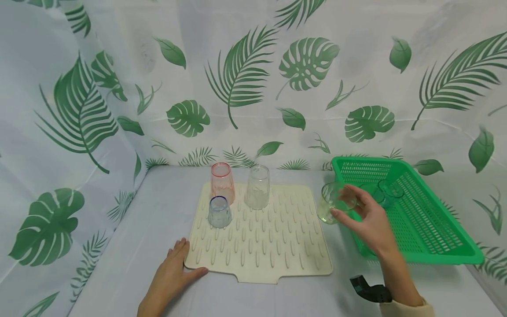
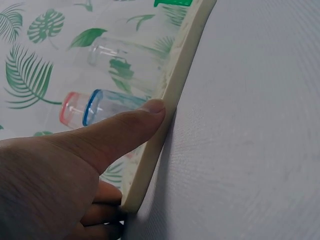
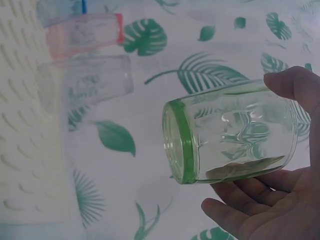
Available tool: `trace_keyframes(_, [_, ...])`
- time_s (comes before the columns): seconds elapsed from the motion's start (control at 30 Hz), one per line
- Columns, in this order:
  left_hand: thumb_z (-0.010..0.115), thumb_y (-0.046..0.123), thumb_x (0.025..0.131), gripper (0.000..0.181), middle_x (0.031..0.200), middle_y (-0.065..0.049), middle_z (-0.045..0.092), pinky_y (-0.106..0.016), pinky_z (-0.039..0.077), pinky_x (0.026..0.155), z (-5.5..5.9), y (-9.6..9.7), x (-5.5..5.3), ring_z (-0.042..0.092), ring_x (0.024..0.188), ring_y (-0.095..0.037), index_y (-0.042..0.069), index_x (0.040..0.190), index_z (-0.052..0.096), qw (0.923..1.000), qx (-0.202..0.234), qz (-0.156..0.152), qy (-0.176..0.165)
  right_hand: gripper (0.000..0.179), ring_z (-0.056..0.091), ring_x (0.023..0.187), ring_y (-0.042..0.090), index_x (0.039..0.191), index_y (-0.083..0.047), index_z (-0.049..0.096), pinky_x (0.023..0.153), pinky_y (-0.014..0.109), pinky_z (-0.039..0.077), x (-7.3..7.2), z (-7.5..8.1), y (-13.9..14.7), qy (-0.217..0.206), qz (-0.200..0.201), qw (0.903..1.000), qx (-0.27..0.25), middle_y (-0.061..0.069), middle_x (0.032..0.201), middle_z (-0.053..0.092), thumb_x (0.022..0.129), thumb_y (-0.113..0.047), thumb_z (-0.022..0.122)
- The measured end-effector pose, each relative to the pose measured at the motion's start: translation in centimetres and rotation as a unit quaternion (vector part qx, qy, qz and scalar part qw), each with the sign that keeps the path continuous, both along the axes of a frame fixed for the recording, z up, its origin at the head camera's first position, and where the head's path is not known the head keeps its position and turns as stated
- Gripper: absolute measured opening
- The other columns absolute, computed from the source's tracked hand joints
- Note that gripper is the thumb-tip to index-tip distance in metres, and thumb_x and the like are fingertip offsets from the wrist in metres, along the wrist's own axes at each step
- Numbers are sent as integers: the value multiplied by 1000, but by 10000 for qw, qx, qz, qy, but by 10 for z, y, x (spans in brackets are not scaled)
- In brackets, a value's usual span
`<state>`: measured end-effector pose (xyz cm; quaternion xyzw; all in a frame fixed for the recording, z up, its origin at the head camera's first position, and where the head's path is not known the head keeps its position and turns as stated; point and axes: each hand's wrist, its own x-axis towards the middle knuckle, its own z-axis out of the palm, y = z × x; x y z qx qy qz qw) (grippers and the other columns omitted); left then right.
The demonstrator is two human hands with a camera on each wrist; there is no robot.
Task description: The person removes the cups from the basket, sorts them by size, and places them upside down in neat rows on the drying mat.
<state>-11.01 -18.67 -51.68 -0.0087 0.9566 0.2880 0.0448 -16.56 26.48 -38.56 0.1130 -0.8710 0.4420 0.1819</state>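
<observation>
My right hand [image 1: 366,215] holds a green-tinted drinking glass [image 1: 327,204] between thumb and fingers, in the air between the mat and the basket. In the right wrist view, the glass [image 3: 240,135] has a thick green band at the end away from the palm. My left hand [image 1: 170,268] touches the near left corner of a cream ribbed drying mat [image 1: 273,246], its thumb along the front edge. Standing on the mat are a red-rimmed glass [image 1: 222,182], a tall clear glass [image 1: 258,189] and a short blue-rimmed glass [image 1: 219,213].
A green plastic basket [image 1: 420,257] stands on the right, with glasses [image 1: 391,189] inside at its far left. Behind the table [image 1: 130,251] hangs a white cloth [image 1: 253,145] with green leaf prints. A black strap [image 1: 370,290] is on my right wrist.
</observation>
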Motion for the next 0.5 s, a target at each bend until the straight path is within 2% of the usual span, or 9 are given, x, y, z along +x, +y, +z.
trace_keyframes(0.17, [78,59,77,105,158,-29,33,-61,25,122,4,2,-2,26,149,-46,-8,148,40,9999,-32,57,-108,63,54,110,-11,141,-6,51,94,-1,41,0,0,-11,-25,245,9997,-49,-2,122,62,86,-9,79])
trace_keyframes(0.27, [77,58,79,102,158,-28,34,-62,29,119,9,4,-2,30,147,-47,-7,148,41,9999,27,121,-23,64,55,112,-10,142,-5,50,94,0,42,-1,-1,-17,-90,389,9991,-106,9,125,63,85,-10,79])
trace_keyframes(0.4, [76,54,83,96,159,-24,36,-59,34,118,21,8,-6,34,147,-43,-4,150,40,9991,305,126,254,68,54,114,-11,145,-5,47,95,0,41,-2,-3,-25,-177,465,9987,-129,12,127,64,86,-11,80])
trace_keyframes(0.5, [76,55,83,95,160,-17,38,-56,35,119,32,15,-11,35,148,-38,2,152,40,9971,669,42,364,71,53,116,-12,146,-2,45,96,0,40,-2,-6,-31,-231,580,9979,-173,12,129,64,85,-11,80])
